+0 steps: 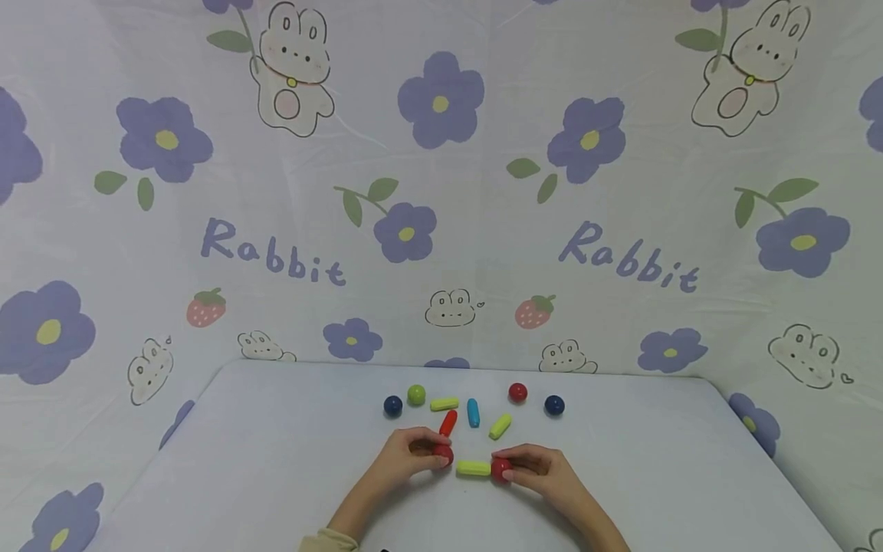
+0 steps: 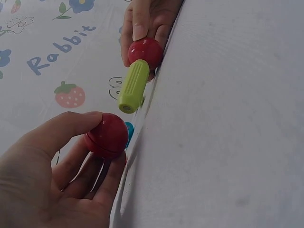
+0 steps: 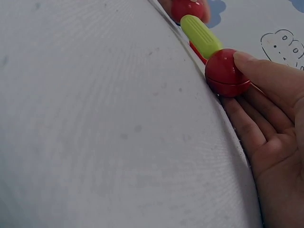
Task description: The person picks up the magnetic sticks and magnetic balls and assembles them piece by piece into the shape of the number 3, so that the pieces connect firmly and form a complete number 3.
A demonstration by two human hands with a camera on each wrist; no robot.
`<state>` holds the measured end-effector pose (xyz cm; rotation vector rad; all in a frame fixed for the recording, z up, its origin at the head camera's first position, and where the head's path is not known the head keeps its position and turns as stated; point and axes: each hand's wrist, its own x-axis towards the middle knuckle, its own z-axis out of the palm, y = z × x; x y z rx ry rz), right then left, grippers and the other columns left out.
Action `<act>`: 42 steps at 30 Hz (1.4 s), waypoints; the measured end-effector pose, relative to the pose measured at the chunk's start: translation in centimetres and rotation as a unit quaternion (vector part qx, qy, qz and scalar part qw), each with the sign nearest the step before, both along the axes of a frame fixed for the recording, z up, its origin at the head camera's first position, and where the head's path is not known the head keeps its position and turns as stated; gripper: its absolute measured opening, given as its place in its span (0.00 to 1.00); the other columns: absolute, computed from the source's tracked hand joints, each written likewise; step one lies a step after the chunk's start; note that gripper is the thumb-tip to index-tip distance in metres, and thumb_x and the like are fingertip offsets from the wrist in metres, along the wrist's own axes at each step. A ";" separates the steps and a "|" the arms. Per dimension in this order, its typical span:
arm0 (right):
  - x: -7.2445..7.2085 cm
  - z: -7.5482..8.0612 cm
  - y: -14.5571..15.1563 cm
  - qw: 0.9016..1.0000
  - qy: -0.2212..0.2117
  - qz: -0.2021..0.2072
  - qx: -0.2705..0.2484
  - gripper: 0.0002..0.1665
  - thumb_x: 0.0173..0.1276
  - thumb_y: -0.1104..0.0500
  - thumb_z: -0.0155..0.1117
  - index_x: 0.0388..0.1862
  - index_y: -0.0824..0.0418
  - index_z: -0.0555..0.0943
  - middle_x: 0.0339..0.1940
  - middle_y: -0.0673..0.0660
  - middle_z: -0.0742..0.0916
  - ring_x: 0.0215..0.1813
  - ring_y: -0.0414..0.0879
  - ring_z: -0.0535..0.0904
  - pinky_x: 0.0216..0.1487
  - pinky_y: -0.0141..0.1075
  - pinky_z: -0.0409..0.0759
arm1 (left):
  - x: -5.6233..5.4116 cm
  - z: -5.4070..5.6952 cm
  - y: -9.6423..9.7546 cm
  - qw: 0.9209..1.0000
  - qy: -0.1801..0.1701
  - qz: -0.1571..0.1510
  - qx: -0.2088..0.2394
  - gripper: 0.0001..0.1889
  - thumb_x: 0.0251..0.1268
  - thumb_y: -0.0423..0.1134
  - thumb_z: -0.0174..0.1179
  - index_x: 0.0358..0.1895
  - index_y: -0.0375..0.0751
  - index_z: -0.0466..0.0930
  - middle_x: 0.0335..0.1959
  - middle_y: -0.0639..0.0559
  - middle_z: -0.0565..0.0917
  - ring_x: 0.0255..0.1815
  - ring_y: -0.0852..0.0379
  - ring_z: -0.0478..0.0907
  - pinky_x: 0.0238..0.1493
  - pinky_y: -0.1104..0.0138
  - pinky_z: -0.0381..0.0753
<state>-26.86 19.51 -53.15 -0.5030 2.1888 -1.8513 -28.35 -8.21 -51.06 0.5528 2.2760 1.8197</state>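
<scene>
My left hand [image 1: 407, 455] pinches a red ball [image 2: 108, 135] between thumb and fingers. In my right hand [image 1: 541, 469] is a second red ball [image 3: 227, 72], gripped the same way. A yellow-green ribbed rod [image 1: 473, 468] extends from the right-hand ball toward the left one, its end against that ball. The rod's free end, with a small round grey spot, points at the left ball across a short gap in the left wrist view. Just beyond the left fingertips lies a red rod [image 1: 449, 422], partly overlapped by the hand.
Farther back on the white table [image 1: 276, 429] lie a blue rod [image 1: 473, 412] and two yellow-green rods [image 1: 444, 403]. Around them sit a green ball [image 1: 416, 395], a red ball [image 1: 518, 392] and two dark blue balls [image 1: 555, 405]. A patterned cloth [image 1: 441, 169] hangs behind.
</scene>
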 end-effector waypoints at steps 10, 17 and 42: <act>-0.5 -1.3 0.2 1.000 0.018 -0.007 0.000 0.21 0.58 0.57 0.65 0.51 0.61 0.77 0.49 0.57 0.81 0.51 0.48 0.75 0.50 0.31 0.71 | -1.4 -2.5 -0.1 1.000 0.003 -0.028 0.000 0.14 0.48 0.35 0.67 0.41 0.43 0.81 0.35 0.51 0.81 0.36 0.54 0.78 0.40 0.68 0.76; -0.3 -0.7 0.1 1.000 0.006 -0.001 -0.005 0.21 0.58 0.59 0.64 0.51 0.64 0.77 0.49 0.58 0.80 0.52 0.49 0.75 0.50 0.31 0.71 | -1.6 -2.8 -0.1 0.998 0.005 -0.056 0.000 0.15 0.46 0.34 0.67 0.42 0.42 0.81 0.36 0.52 0.81 0.37 0.55 0.78 0.41 0.68 0.76; 0.6 1.1 -0.2 1.000 -0.004 0.006 0.004 0.21 0.60 0.59 0.63 0.52 0.66 0.76 0.50 0.60 0.80 0.52 0.49 0.75 0.50 0.31 0.71 | -1.6 -2.6 0.1 0.993 0.003 -0.116 -0.012 0.24 0.46 0.37 0.68 0.52 0.45 0.75 0.49 0.48 0.77 0.50 0.57 0.72 0.53 0.66 0.67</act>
